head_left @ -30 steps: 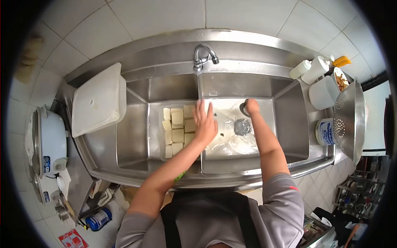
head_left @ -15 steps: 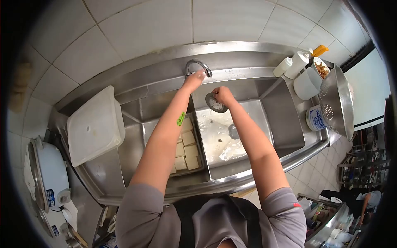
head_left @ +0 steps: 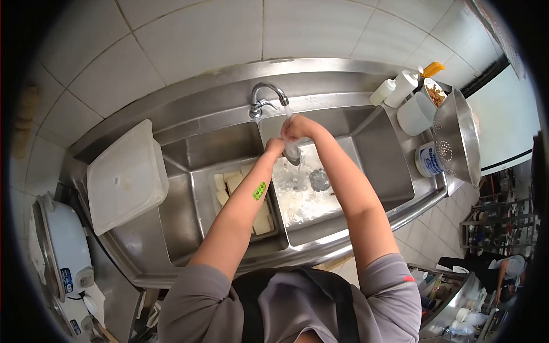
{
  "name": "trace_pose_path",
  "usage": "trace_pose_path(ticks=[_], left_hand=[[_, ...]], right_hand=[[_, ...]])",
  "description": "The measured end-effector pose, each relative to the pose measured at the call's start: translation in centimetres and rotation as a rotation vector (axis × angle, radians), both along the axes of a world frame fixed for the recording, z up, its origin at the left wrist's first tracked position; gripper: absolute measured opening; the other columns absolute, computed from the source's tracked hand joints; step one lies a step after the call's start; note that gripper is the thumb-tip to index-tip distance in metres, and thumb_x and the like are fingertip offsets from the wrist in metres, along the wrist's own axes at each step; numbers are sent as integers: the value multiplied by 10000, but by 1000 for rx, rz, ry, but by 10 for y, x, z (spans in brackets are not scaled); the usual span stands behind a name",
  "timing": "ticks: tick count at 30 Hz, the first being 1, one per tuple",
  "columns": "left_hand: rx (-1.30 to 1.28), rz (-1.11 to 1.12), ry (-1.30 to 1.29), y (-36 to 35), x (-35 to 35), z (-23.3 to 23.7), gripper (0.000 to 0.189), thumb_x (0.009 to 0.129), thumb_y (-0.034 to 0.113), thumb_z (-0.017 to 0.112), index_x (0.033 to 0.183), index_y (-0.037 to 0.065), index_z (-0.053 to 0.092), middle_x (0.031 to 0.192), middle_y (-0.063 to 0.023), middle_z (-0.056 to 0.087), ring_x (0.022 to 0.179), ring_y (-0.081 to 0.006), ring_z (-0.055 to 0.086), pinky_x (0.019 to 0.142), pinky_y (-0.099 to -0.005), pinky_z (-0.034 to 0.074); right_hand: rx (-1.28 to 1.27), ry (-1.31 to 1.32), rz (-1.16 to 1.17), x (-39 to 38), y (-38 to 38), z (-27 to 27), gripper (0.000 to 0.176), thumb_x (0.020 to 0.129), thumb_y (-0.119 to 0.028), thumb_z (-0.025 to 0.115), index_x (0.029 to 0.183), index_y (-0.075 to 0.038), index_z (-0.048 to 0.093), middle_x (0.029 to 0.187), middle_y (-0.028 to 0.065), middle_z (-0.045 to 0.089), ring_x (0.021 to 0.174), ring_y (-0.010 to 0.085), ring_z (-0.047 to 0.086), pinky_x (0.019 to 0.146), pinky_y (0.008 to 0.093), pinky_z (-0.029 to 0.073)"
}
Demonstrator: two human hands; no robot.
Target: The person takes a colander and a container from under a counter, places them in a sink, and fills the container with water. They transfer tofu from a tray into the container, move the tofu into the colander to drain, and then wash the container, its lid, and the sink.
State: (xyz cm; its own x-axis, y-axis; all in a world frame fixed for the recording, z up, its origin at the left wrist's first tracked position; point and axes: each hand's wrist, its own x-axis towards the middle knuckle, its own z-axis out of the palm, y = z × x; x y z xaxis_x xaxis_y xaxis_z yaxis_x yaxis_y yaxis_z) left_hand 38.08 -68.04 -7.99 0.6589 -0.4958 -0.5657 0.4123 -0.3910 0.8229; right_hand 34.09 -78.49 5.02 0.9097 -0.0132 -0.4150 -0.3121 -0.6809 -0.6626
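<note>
Water runs from the faucet onto my hands over the right basin. My left hand is closed at the edge of a small round metal dish, which is tilted under the stream. My right hand is in the water just above the dish, its fingers curled and partly blurred; whether it grips anything is not clear. Below them, water splashes on the floor of the right basin, around the drain. Pale blocks lie in a container in the left basin, partly behind my left forearm.
A white lidded container stands on the left drainboard. Squeeze bottles, a white tub, a labelled bucket and a metal colander crowd the right side. Another person is at the far lower right.
My left hand has come down from the faucet to the dish. Water now flows. The dish and my right hand have shifted slightly left, under the stream.
</note>
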Motion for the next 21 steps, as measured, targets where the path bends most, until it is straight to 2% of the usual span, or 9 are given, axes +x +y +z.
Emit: trace_pose_path(ticks=[4, 7, 10, 12, 14, 16, 17, 19, 21], left_hand=[[53, 101, -58, -12, 7, -28, 330, 802, 261, 506, 920, -33, 601, 929, -194, 592, 875, -315, 578, 726, -381, 458], [-89, 172, 66, -15, 15, -45, 373, 804, 278, 515, 1009, -30, 565, 1022, -195, 561, 929, -329, 548, 796, -376, 425], [-402, 267, 414, -18, 22, -62, 417, 815, 286, 513, 1101, -17, 491, 1084, -178, 524, 960, -296, 530, 789, -391, 426], [-427, 343, 482, -7, 0, -6, 409, 823, 282, 504, 1109, -9, 462, 1082, -170, 515, 970, -289, 518, 792, -401, 426], [-455, 416, 550, -10, -6, 3, 404, 831, 278, 496, 1117, -1, 433, 1079, -162, 506, 980, -283, 506, 796, -410, 426], [-468, 581, 650, -15, -4, 2, 307, 851, 235, 450, 1061, 12, 431, 1008, -153, 516, 925, -275, 520, 757, -411, 455], [-470, 583, 650, -17, -1, 0, 307, 851, 235, 450, 1061, 12, 431, 1008, -153, 516, 925, -275, 520, 757, -411, 455], [-496, 801, 788, -20, 1, -4, 270, 865, 218, 401, 1046, 21, 433, 976, -148, 521, 843, -274, 544, 718, -385, 474], [-542, 867, 890, -20, 5, -7, 261, 868, 210, 381, 1045, 26, 437, 973, -150, 523, 819, -268, 550, 696, -383, 475]], right_hand=[[-394, -167, -159, 3, 4, -3, 175, 662, -162, 584, 790, -56, 640, 767, 169, 610, 720, 303, 589, 683, 349, 463], [-418, -185, -35, 4, 5, -3, 207, 672, -212, 590, 796, -53, 640, 781, 170, 612, 746, 308, 592, 691, 352, 463], [-403, -193, -125, 6, 6, -8, 226, 691, -248, 578, 796, -59, 644, 774, 174, 611, 765, 310, 593, 699, 357, 463], [-402, -207, -58, 4, 11, 9, 243, 698, -260, 575, 799, -50, 644, 787, 177, 611, 772, 306, 593, 704, 356, 464], [-405, -223, 9, 7, 12, 16, 261, 705, -273, 571, 802, -42, 644, 800, 180, 611, 778, 302, 594, 709, 356, 465], [-248, 141, -110, 16, 10, 16, 304, 712, -296, 573, 800, -13, 640, 824, 175, 614, 791, 298, 594, 709, 358, 467], [-249, 140, -108, 17, 9, 11, 304, 712, -296, 573, 800, -13, 640, 824, 175, 614, 791, 298, 594, 709, 358, 467], [-710, -152, -90, 17, 12, 2, 303, 721, -279, 572, 784, 10, 636, 774, 165, 622, 743, 276, 606, 678, 348, 477], [-721, -125, -10, 23, 9, 2, 267, 706, -247, 572, 763, 5, 638, 797, 184, 615, 777, 280, 605, 684, 345, 481]])
